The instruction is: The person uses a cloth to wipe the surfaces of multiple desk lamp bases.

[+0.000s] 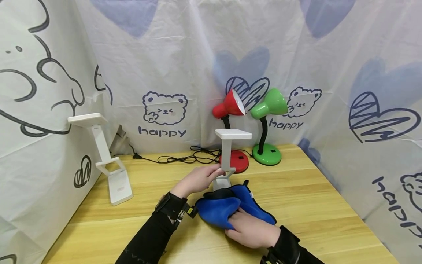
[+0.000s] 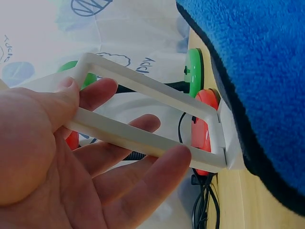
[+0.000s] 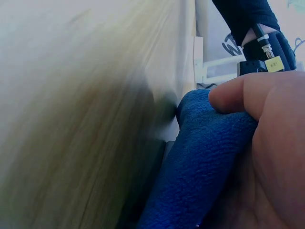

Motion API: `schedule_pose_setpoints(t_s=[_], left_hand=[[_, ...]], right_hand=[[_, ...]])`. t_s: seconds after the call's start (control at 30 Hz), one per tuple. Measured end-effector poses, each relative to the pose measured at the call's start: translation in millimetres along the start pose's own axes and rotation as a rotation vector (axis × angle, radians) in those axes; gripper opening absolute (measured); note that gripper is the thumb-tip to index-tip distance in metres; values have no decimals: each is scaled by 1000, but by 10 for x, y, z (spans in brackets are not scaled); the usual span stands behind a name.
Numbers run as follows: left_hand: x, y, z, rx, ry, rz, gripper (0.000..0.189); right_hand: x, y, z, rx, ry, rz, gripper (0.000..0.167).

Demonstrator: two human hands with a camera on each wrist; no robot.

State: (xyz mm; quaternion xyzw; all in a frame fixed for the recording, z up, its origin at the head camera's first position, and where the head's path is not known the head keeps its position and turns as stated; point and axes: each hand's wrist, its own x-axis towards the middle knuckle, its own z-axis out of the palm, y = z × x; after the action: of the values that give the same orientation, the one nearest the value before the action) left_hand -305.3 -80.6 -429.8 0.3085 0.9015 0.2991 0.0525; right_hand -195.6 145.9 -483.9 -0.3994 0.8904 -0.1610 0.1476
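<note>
A white desk lamp (image 1: 226,154) stands in front of me, its flat head on top and its base partly hidden under a blue towel (image 1: 217,211) with a black edge. With my left hand (image 1: 197,180) I hold the lamp's lower arm; in the left wrist view thumb and forefinger pinch the white frame (image 2: 125,134), the other fingers spread loosely around it. My right hand (image 1: 252,229) grips the bunched towel over the base. The right wrist view shows the thumb pressing on the fluffy cloth (image 3: 200,143); the other fingertips are hidden.
A second white lamp (image 1: 120,185) stands on the wooden table (image 1: 165,231) at left. Behind are a red lamp (image 1: 239,161) and a green lamp (image 1: 267,154), with a tangled black cord (image 1: 178,158). Printed curtains (image 1: 165,73) hang around the table.
</note>
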Motion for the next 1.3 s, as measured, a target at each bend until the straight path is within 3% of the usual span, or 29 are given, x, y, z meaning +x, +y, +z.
schedule_pose_setpoints(t_s=[0.2,0.53,0.87,0.97,1.1,1.3], left_hand=[[-6,-9,2,-10,0,-4,38],[-7,-11,2,28,13,9,33],[-14,-19,-11,12,5,10,35],[-9,-25,-15,15,10,13,35],[2,-25,-11,37,25,27,34],[12,-24,6,54,38,27,34]], right_hand=[[90,71,-8,-44,41,-20,39],[463,316,-95,-3,71,57,51],[751,512,-269,14,78,64,40],[768,521,-299,47,64,90,41],[723,459,-261,11,84,57,41],[528,253,-123,-59,116,28,33]])
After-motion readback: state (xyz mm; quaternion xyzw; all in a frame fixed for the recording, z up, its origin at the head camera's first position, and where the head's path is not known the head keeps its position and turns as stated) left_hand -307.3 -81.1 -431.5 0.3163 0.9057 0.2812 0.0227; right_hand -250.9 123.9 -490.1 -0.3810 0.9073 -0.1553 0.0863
